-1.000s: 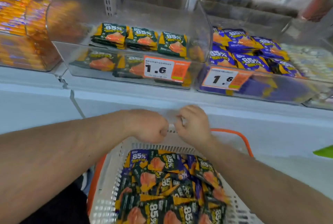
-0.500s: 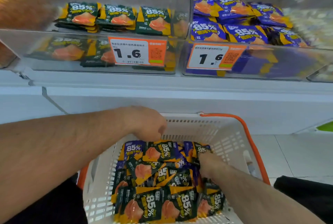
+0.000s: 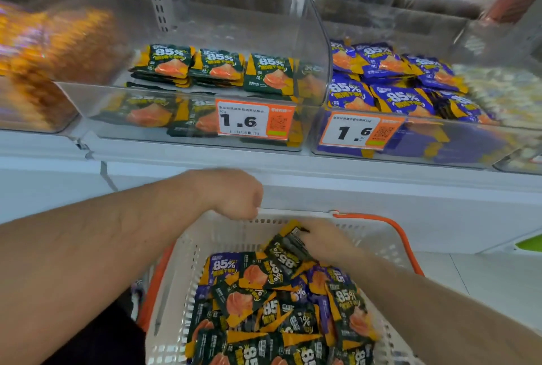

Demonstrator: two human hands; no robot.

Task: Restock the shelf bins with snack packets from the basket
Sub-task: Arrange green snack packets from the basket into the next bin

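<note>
Honestly, right hand (image 3: pixel 325 240) pinches a dark green foil snack packet (image 3: pixel 289 248) above the white slatted plastic basket (image 3: pixel 187 262) whose rim the left hand (image 3: pixel 234 194) grips, and that loose pinch could drop it or land it in the purple bin beyond.

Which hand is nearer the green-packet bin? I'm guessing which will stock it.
Left. The left hand grips the basket rim just below the green-packet bin; the right hand is lower, in the basket, holding a green packet.
</note>
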